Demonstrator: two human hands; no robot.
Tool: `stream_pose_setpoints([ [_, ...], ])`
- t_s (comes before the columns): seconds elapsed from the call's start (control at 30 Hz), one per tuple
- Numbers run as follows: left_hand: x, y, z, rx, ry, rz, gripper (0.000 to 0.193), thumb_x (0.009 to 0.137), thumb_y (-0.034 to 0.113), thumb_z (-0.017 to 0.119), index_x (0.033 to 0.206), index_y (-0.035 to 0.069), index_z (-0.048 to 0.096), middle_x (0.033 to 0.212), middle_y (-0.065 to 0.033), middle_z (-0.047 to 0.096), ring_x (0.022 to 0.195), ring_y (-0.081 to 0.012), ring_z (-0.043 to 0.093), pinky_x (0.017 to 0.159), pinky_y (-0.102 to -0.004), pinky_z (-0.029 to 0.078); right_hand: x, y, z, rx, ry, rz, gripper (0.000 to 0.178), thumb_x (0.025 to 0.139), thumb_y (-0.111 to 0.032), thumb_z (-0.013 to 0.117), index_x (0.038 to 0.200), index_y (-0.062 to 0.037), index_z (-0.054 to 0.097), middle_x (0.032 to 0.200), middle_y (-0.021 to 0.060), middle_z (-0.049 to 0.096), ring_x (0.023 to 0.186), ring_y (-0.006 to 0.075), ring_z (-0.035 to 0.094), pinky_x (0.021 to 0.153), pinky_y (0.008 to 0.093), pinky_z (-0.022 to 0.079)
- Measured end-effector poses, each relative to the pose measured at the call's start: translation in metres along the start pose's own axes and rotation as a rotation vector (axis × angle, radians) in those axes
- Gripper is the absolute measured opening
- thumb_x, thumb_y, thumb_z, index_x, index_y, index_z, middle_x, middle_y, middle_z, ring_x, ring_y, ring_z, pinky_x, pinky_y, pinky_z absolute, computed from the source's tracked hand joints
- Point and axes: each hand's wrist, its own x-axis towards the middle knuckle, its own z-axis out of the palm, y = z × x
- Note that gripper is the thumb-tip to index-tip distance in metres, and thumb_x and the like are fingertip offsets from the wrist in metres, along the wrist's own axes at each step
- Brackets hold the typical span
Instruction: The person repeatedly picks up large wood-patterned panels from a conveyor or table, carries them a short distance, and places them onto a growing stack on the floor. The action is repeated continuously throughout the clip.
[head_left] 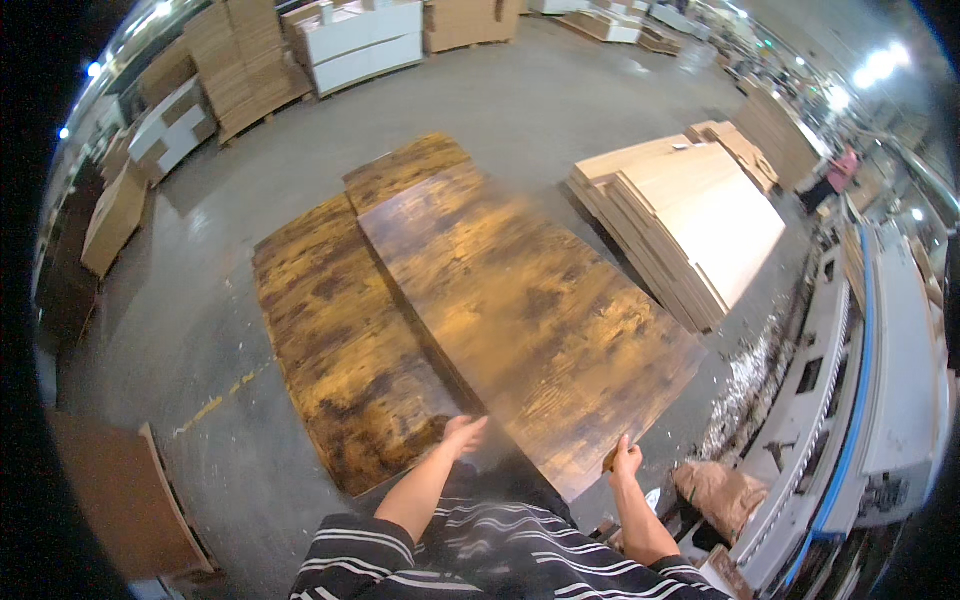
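Observation:
A long brown panel with a mottled rustic wood pattern (520,300) is lifted at a slant above a stack of like panels (330,340) on the floor. My left hand (462,434) lies flat against the panel's near left edge, fingers spread. My right hand (625,461) grips the panel's near right corner. My striped sleeves show at the lower edge.
A stack of pale wood boards (690,215) lies to the right. A white and blue machine (870,380) runs along the right side, with wood shavings (745,385) at its foot. Stacks of boards and white cabinets (355,40) stand at the back; a brown board (125,495) sits lower left.

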Motion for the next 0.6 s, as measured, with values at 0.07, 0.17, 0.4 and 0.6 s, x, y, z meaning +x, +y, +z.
stream_pose_setpoints([
  [0.07, 0.001, -0.016, 0.000, -0.114, 0.059, -0.015, 0.067, 0.075, 0.043, 0.072, 0.123, 0.005, 0.045, 0.100, -0.0127, 0.062, 0.082, -0.0256, 0.063, 0.069, -0.0414, 0.051, 0.016, 0.009, 0.030, -0.014, 0.010, 0.047, 0.031, 0.089, -0.030, 0.058, 0.074, -0.0096, 0.041, 0.057, 0.0011, 0.046, 0.046, 0.0130, 0.045, 0.037, 0.0295, 0.032],
  [0.17, 0.002, -0.042, 0.008, -0.226, 0.131, -0.074, 0.059, 0.078, 0.039, 0.069, 0.122, 0.006, 0.046, 0.103, -0.0135, 0.061, 0.083, -0.0256, 0.064, 0.069, -0.0409, 0.052, 0.023, 0.021, 0.057, 0.055, -0.150, 0.173, 0.024, 0.090, -0.024, 0.057, 0.080, -0.0089, 0.041, 0.059, 0.0030, 0.047, 0.046, 0.0143, 0.045, 0.038, 0.0313, 0.036],
  [0.4, 0.009, -0.084, 0.054, -0.022, 0.385, -0.226, 0.065, 0.075, 0.023, 0.074, 0.129, 0.006, 0.043, 0.109, -0.0132, 0.059, 0.087, -0.0214, 0.060, 0.072, -0.0353, 0.051, 0.065, 0.039, 0.066, -0.348, -0.541, 0.471, 0.043, 0.086, -0.015, 0.058, 0.125, -0.0053, 0.041, 0.097, 0.0138, 0.060, 0.071, 0.0269, 0.062, 0.058, 0.0392, 0.052],
  [0.6, 0.030, -0.102, 0.121, 0.403, 0.398, -0.128, 0.088, 0.076, 0.023, 0.074, 0.143, 0.018, 0.018, 0.139, -0.0177, 0.034, 0.122, -0.0333, 0.041, 0.096, -0.0484, 0.041, 0.179, 0.023, 0.060, -1.245, -0.650, -0.383, 0.082, 0.068, -0.021, 0.073, 0.137, -0.0115, 0.029, 0.123, 0.0223, 0.049, 0.111, 0.0363, 0.049, 0.094, 0.0413, 0.041],
])
